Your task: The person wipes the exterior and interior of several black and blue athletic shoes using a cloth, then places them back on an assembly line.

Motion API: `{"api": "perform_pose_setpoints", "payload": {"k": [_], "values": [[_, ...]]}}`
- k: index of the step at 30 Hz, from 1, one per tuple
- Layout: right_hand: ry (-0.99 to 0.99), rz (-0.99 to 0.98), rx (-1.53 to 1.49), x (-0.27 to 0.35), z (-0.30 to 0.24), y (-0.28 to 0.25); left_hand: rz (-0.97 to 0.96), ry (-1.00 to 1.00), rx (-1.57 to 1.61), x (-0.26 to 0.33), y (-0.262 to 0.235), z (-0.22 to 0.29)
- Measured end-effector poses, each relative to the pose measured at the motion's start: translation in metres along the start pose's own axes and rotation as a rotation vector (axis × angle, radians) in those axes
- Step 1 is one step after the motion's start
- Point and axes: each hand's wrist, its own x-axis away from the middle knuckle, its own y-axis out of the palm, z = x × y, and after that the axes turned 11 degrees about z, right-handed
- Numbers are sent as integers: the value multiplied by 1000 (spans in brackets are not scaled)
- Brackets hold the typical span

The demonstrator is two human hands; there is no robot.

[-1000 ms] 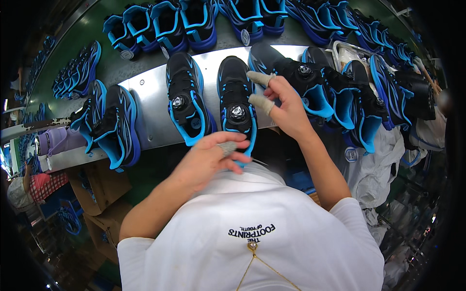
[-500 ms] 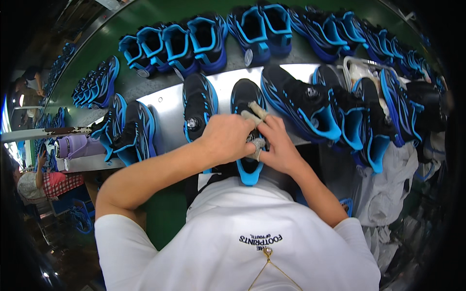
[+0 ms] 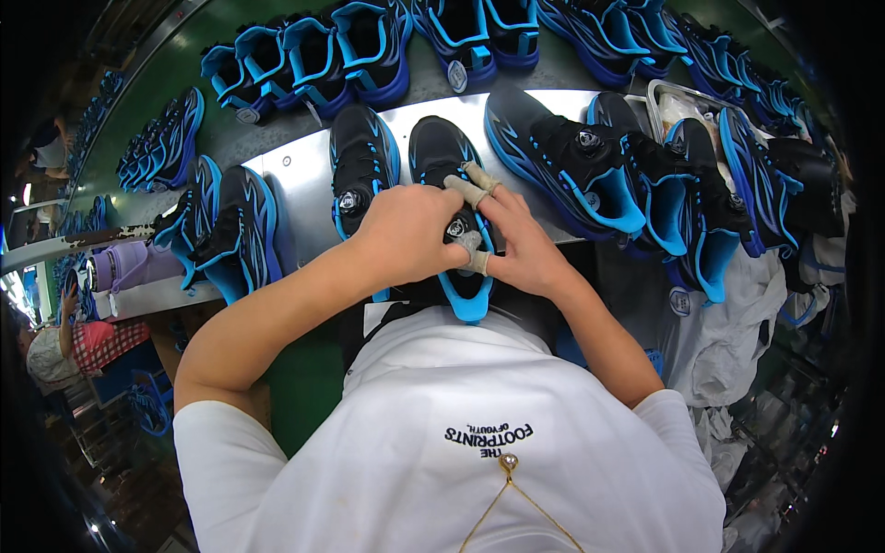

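Note:
A black and blue sneaker (image 3: 441, 143) lies directly before me, toe pointing away and its bright blue heel collar near my shirt. My left hand (image 3: 398, 230) is closed at the sneaker's left side, its fingertips pinching at the lacing; what exactly they pinch is hidden. My right hand (image 3: 521, 241) grips the sneaker from the right, with pale wraps on the thumb and two fingers. Between the hands a round dial (image 3: 456, 228) shows on the tongue. Just left of them rests a matching sneaker (image 3: 355, 152) with its own dial.
More sneakers (image 3: 562, 157) crowd the metal bench (image 3: 295, 203) to the right, beside a wire-rimmed tray (image 3: 656, 97). Rows of sneakers (image 3: 373, 55) stand on the green surface beyond. At left are a pair of sneakers (image 3: 244, 230), a worn metal bar (image 3: 83, 241) and a purple bottle (image 3: 129, 267).
The view has shifted, so the bench sits higher in the picture. My right fingers and thumb have spread a little wider, and the dial now shows between my hands.

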Motion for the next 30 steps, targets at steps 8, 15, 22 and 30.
{"api": "perform_pose_setpoints", "payload": {"k": [8,15,22,30], "values": [[32,-6,2,0,-2,-2,63,418,-18,-4,-7,-19],[50,-19,36,-2,-8,-4,107,32,-1,0,1,-4],[53,-11,-7,1,-3,-4,191,275,108,6,1,-12],[47,-27,-16,-2,2,-6,312,26,667,25,13,-4]]}}
